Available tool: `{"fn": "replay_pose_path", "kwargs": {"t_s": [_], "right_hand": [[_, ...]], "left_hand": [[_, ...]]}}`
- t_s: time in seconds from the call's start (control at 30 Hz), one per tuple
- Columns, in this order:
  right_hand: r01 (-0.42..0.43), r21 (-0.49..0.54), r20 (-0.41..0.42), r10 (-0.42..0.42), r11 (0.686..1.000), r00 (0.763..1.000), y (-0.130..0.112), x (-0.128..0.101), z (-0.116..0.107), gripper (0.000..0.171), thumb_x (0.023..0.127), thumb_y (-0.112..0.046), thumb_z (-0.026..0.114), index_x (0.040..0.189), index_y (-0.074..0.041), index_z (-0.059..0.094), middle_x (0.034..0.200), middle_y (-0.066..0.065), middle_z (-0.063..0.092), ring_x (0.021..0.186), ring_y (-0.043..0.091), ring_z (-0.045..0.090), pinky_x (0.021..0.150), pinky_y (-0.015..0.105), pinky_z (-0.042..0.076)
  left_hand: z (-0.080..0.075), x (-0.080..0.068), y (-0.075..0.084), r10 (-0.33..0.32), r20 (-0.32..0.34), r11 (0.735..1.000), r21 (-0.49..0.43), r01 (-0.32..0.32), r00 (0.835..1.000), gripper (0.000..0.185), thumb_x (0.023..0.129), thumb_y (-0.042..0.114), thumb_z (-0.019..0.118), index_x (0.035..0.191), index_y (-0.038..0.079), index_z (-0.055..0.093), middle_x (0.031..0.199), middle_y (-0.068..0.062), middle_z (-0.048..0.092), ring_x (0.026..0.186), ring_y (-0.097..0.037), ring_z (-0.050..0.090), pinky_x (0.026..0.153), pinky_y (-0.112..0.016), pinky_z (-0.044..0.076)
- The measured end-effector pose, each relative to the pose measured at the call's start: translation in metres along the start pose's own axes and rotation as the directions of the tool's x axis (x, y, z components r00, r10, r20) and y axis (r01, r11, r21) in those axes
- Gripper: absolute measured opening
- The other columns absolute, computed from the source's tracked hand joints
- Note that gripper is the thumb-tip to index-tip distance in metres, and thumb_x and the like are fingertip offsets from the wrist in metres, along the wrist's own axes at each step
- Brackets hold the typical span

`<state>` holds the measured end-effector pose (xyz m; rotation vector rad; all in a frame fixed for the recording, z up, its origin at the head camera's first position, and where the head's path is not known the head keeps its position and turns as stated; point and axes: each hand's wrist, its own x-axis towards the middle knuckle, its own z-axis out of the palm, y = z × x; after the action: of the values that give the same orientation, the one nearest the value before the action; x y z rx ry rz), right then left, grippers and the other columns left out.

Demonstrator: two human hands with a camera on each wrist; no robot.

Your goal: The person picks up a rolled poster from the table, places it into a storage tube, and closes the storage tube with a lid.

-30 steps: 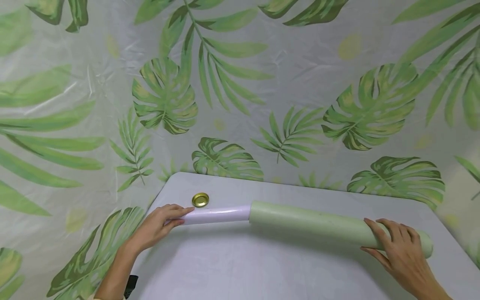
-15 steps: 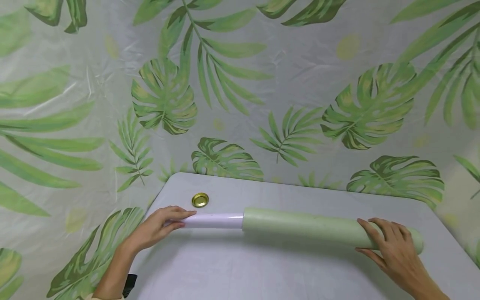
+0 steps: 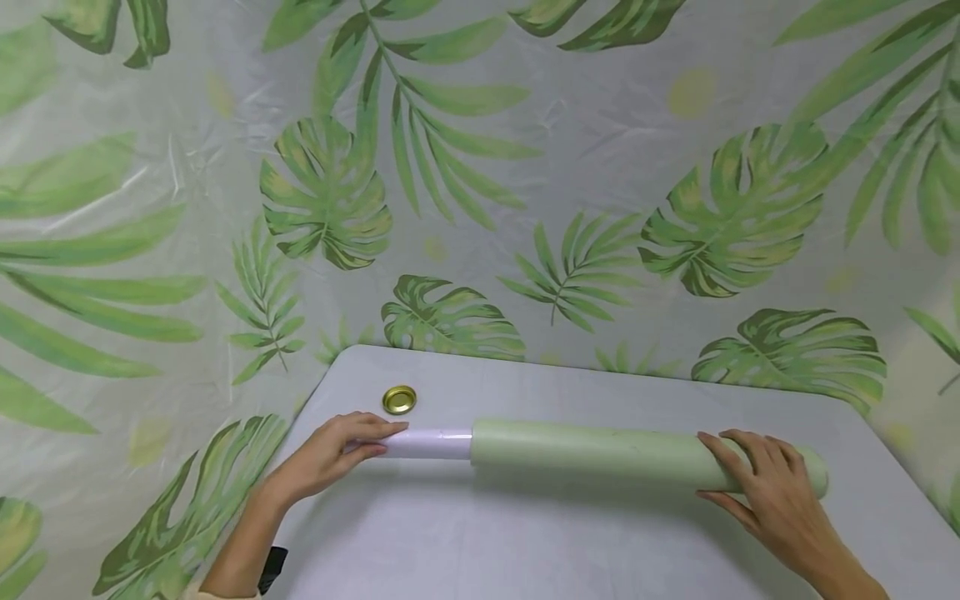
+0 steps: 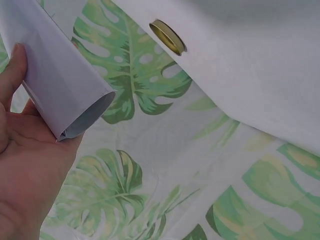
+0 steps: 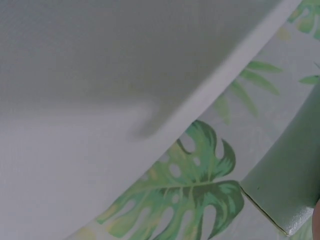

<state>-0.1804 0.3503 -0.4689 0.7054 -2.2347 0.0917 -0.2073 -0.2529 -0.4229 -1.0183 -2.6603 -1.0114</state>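
Note:
A rolled lavender sheet (image 3: pixel 431 442) with a glossy surface reaches from my left hand (image 3: pixel 333 457) into the near end of a thicker pale green tube (image 3: pixel 585 452). My left thumb and fingers pinch the roll near its free end. The left wrist view shows the hollow open end of the sheet roll (image 4: pixel 60 75) beside my palm. Toward the other end, my right hand (image 3: pixel 776 496) grips the green tube from above, thumb on the near side. Both pieces are held nearly level over the table, casting a shadow. The right wrist view catches only the tube's end (image 5: pixel 287 175).
A small round gold lid (image 3: pixel 399 400) lies on the white table (image 3: pixel 540 550), just beyond my left hand. Behind the table's rear edge hangs a leaf-printed curtain (image 3: pixel 585 167). A black strap (image 3: pixel 273 568) shows by my left wrist.
The green tube and right hand have moved left, and the tube has levelled. My left hand has shifted slightly right. Less of the lavender roll shows between hand and tube.

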Motion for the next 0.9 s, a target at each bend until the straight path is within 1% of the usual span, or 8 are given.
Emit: {"fn": "replay_pose_path", "kwargs": {"t_s": [0.1,0.2,0.4,0.47,0.63,0.9], "right_hand": [[0.018,0.017,-0.008,-0.018,1.000,1.000,-0.003,0.002,0.002,0.080,0.099,-0.076,0.035,0.138,-0.013,0.065,0.117,0.019,0.063,0.101,0.038,0.059,0.093,0.057,0.039],[0.027,0.031,0.003,-0.027,0.999,1.000,-0.007,0.004,0.004,0.079,0.099,-0.076,0.036,0.139,-0.013,0.065,0.117,0.019,0.063,0.104,0.037,0.059,0.095,0.057,0.038],[0.050,0.048,-0.045,-0.048,0.998,0.998,-0.012,0.009,0.005,0.078,0.099,-0.074,0.039,0.137,-0.012,0.066,0.117,0.020,0.064,0.105,0.038,0.058,0.093,0.057,0.038],[0.049,0.056,-0.037,-0.047,0.997,0.998,-0.014,0.010,0.005,0.077,0.099,-0.074,0.039,0.138,-0.013,0.065,0.118,0.020,0.064,0.106,0.038,0.058,0.094,0.057,0.037],[0.050,0.079,-0.009,-0.049,0.996,0.999,-0.020,0.013,0.006,0.076,0.099,-0.072,0.042,0.141,-0.013,0.064,0.119,0.020,0.063,0.108,0.037,0.057,0.097,0.056,0.035],[0.047,0.100,-0.008,-0.047,0.994,0.999,-0.029,0.018,0.011,0.075,0.100,-0.071,0.042,0.141,-0.013,0.064,0.118,0.020,0.063,0.107,0.037,0.057,0.096,0.056,0.036]], "left_hand": [[0.004,0.002,0.001,0.008,0.015,1.000,-0.013,-0.007,1.000,0.039,0.100,0.016,0.068,0.139,0.016,0.068,0.126,0.001,0.074,0.110,-0.009,0.067,0.087,-0.027,0.055],[0.006,0.005,0.003,0.011,0.032,0.999,-0.034,-0.010,0.999,0.039,0.099,0.017,0.068,0.139,0.017,0.068,0.129,0.001,0.073,0.112,-0.009,0.067,0.088,-0.027,0.056],[0.008,0.008,0.008,0.047,0.029,0.998,-0.035,-0.046,0.998,0.040,0.099,0.015,0.069,0.138,0.016,0.069,0.129,0.000,0.073,0.114,-0.011,0.068,0.089,-0.027,0.056],[0.008,0.009,0.010,0.054,0.030,0.998,-0.036,-0.053,0.998,0.039,0.099,0.015,0.069,0.138,0.015,0.069,0.129,-0.001,0.073,0.113,-0.012,0.068,0.089,-0.028,0.056],[0.009,0.011,0.014,0.042,0.057,0.998,-0.057,-0.039,0.998,0.038,0.101,0.019,0.067,0.138,0.016,0.068,0.128,-0.002,0.074,0.111,-0.014,0.067,0.089,-0.029,0.055],[0.011,0.015,0.017,0.068,0.062,0.997,-0.040,-0.066,0.996,0.039,0.100,0.015,0.066,0.140,0.015,0.067,0.127,0.002,0.074,0.110,-0.012,0.069,0.094,-0.032,0.054]]}}
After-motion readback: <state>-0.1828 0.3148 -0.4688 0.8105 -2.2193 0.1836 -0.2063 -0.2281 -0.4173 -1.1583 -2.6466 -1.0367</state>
